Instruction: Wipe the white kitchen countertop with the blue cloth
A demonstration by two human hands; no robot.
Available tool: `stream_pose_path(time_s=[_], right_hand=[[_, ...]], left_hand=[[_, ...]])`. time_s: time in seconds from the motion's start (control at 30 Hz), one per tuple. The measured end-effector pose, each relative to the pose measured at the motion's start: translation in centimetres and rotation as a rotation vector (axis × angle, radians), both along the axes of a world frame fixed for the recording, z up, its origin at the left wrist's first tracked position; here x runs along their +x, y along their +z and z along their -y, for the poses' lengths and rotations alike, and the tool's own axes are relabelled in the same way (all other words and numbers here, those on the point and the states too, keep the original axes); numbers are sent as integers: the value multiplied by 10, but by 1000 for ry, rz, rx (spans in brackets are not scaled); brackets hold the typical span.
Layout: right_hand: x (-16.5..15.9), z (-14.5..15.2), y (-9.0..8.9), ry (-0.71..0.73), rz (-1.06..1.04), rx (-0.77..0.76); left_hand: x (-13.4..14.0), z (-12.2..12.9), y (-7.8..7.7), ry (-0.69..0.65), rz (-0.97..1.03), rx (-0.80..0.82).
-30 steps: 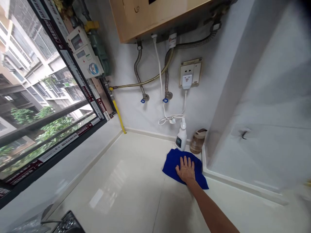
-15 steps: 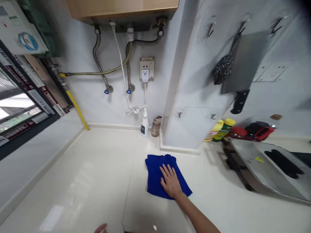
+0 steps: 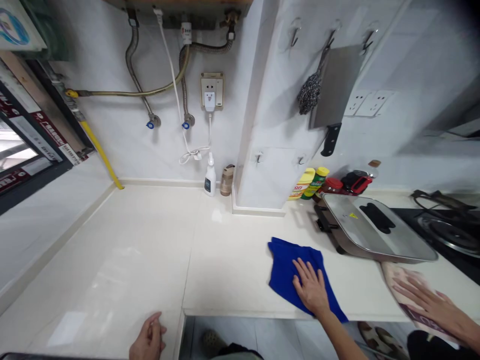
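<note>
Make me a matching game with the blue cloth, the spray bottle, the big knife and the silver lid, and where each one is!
Things:
1. blue cloth
2. spray bottle
3. big knife
4. silver lid

Places:
A. hanging on the wall
B. on the cooker beside the stove
C. flat under the right hand
D. standing by the wall under the socket

Pairs: 1-C, 2-D, 3-A, 4-B
</note>
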State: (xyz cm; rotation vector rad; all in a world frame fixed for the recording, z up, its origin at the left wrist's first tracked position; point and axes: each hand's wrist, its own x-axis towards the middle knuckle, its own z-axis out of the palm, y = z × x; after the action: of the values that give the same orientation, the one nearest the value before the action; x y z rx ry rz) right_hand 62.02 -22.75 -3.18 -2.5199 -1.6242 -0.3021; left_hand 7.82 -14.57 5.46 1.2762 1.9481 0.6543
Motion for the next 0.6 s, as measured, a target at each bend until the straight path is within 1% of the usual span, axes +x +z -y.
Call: stream_pose_path(time_s=[0.07, 0.13, 0.23, 0.3, 0.37, 0.5, 0.6], right_hand=[[15, 18, -5, -135, -4, 5], [21, 28, -6, -242, -16, 11], [10, 26, -2, -348, -36, 34], [-8, 19, 1, -398, -40, 77], [-32, 12, 3, -414, -23, 137], [-89, 3, -2, -357, 42, 253], [-130, -2, -4, -293, 45, 281]], left_hand=[[-1, 0, 1, -17, 4, -14], [0, 1, 1, -28, 6, 1], [1, 2, 2, -29, -8, 46], [2, 3, 2, -35, -26, 37], [2, 3, 1, -56, -57, 28], [-3, -1, -5, -123, -111, -14], [-5, -4, -8, -136, -145, -67]])
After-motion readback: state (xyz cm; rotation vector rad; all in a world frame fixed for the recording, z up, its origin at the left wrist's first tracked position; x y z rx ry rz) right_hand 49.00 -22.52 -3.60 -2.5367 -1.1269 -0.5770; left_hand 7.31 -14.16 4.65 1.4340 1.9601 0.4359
